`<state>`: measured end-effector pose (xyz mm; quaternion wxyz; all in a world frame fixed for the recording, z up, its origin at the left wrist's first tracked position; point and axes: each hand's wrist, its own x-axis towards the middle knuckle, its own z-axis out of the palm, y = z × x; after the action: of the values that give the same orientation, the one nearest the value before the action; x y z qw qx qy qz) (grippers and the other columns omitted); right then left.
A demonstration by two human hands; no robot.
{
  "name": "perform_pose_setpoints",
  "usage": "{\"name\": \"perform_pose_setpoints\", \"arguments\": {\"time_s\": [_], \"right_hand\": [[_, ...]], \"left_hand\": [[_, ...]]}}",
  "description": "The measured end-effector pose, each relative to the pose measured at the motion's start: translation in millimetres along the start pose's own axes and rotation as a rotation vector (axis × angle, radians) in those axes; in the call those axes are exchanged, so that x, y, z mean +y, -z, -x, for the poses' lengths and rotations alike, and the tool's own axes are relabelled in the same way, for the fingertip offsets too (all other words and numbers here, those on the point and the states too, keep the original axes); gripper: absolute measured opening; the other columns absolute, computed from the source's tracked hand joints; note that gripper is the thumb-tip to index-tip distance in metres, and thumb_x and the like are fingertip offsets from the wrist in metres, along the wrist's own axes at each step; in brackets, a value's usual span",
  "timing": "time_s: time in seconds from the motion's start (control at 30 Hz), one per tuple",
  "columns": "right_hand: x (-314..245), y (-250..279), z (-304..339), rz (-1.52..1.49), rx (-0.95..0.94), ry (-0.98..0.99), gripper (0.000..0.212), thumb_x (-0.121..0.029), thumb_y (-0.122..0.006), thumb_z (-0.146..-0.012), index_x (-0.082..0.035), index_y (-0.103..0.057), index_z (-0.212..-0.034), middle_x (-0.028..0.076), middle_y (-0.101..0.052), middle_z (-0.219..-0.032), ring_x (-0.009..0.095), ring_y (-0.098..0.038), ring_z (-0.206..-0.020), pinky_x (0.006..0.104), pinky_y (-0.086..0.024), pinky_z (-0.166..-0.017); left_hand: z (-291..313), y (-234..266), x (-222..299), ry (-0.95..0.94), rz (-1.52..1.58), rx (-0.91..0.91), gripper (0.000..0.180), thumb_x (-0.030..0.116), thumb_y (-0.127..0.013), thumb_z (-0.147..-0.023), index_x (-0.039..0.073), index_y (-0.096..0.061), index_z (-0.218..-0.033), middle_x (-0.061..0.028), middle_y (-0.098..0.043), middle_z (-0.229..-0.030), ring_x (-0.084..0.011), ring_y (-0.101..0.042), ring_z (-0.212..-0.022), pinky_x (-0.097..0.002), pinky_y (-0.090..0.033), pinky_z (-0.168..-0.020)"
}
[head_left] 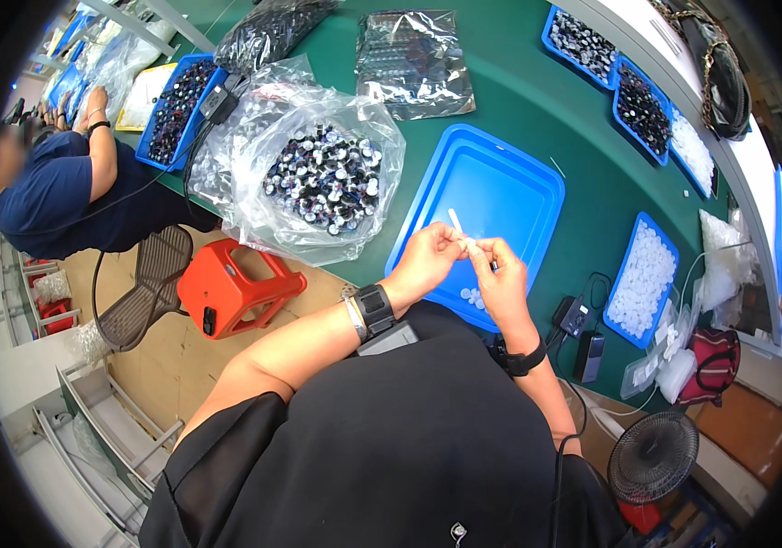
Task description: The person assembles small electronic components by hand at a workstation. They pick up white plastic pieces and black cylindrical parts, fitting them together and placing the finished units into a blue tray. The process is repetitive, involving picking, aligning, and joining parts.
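Observation:
Both hands meet over the near half of a blue plastic tray point(464, 135). My left hand point(425, 260) is closed in a pinch, its fingertips against those of my right hand point(503, 279), which is also pinched shut. Between the fingertips is a small whitish piece point(472, 245), mostly covered by the fingers. A thin white stick point(454, 218) shows just beyond my left fingers; whether it is held or lies in the tray, I cannot tell. Several small translucent round caps point(472, 298) lie in the tray below my hands.
Left of the tray sits a clear bag of small black-and-white parts point(322, 178). At right are a blue tray of white pieces point(642, 274) and a black adapter point(572, 316) with cables. A red stool point(226, 288) stands left; a co-worker point(62, 192) sits farther off.

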<state>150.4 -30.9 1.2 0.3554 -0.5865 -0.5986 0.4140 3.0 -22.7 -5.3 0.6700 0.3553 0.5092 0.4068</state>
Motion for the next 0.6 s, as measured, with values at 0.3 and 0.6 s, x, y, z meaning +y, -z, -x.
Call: {"name": "perform_pose_setpoints", "arguments": {"time_s": [0.3, 0.6], "right_hand": [[-5, 6, 1, -0.062, -0.079, -0.089, 0.013, -0.014, -0.056, -0.092, -0.002, -0.061, -0.092, 0.0, -0.055, -0.063, 0.006, -0.05, -0.05, 0.0237, -0.038, -0.045], [-5, 6, 1, 0.004, -0.077, -0.082, 0.015, -0.016, -0.054, -0.093, -0.003, -0.06, -0.089, 0.003, -0.051, -0.056, 0.01, -0.048, -0.045, 0.0285, -0.038, -0.044]], "left_hand": [[2, 4, 3, 0.001, 0.017, -0.029, 0.012, 0.002, -0.053, -0.088, -0.005, -0.055, -0.098, -0.0093, -0.063, -0.091, -0.0146, -0.063, -0.087, -0.0262, -0.05, -0.082], [7, 4, 7, -0.027, 0.056, -0.061, 0.024, 0.011, -0.062, -0.089, -0.005, -0.056, -0.106, -0.0091, -0.062, -0.098, -0.014, -0.059, -0.096, -0.0266, -0.049, -0.085]]}}
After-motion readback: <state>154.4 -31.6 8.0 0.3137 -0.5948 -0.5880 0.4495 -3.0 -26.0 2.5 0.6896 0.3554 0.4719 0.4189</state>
